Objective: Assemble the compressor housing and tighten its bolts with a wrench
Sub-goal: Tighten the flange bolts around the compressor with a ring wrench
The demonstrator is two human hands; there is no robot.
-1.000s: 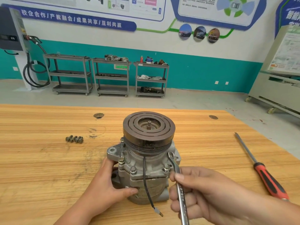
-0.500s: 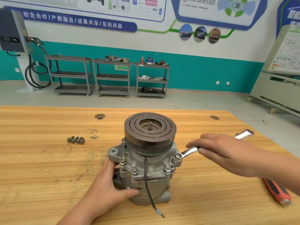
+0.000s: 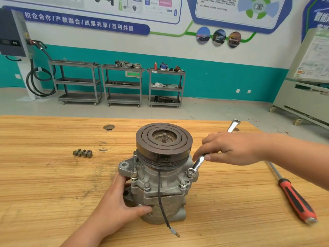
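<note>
A grey metal compressor (image 3: 160, 186) stands upright on the wooden table (image 3: 44, 184), its dark grooved pulley (image 3: 163, 139) on top. Bolts sit round the housing flange. My left hand (image 3: 115, 205) grips the lower left side of the housing, thumb across the front. My right hand (image 3: 229, 148) holds a silver ring wrench (image 3: 198, 163) by its shaft; the lower ring sits on the flange bolt (image 3: 190, 171) at the right, and the far end sticks out beyond my hand toward the back right. A black wire (image 3: 162, 202) hangs down the front.
Several loose bolts (image 3: 82, 152) lie on the table to the left of the compressor. A long screwdriver (image 3: 293, 195) with a red and black handle lies at the right. Two round holes sit in the tabletop farther back. Grey shelf carts (image 3: 122, 84) stand by the far wall.
My right hand swung the wrench on the right flange bolt from pointing toward me round to the right and then toward the back right. My left hand kept its hold.
</note>
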